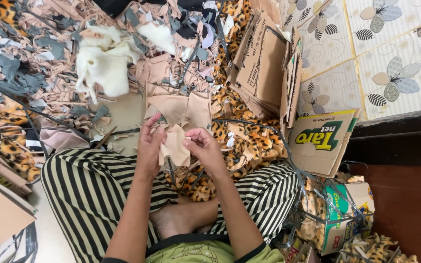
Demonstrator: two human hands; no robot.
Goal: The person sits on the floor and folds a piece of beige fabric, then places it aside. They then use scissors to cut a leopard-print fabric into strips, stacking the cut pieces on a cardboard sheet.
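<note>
The person sits cross-legged on the floor (pixel 118 114) in black-and-cream striped trousers (pixel 86 187), both hands raised over the lap. The left hand (pixel 150 146) is curled around the left edge of a beige fabric piece (pixel 175 142), fingers wrapped in front and thumb up near the top corner. The right hand (pixel 201 144) is closed into a loose fist at the piece's right edge, fingertips pinching the cloth; just how much of it sits inside that grip is hard to make out from here. The piece hangs between the two hands, above the knees, and a thin dark strip (pixel 170 168) dangles just below it.

Right beyond the hands lies a small stack of similar beige cut pieces (pixel 181 108), flat on the floor. Leopard-print fabric scraps (pixel 249 139) spread to the right of the hands and under the right knee. Farther away sits a lump of white fleece (pixel 104 63) amid a wide litter of grey and pink offcuts (pixel 20 73).

Flattened brown cardboard sheets (pixel 266 68) lean together beyond the leopard scraps, and a cardboard box flap with green lettering (pixel 320 141) lies beside the right knee. A bound carton stuffed with scraps (pixel 339 216) stands near the right leg, wrapped in dark strapping. A flower-patterned mat (pixel 381 53) covers the far right corner.
</note>
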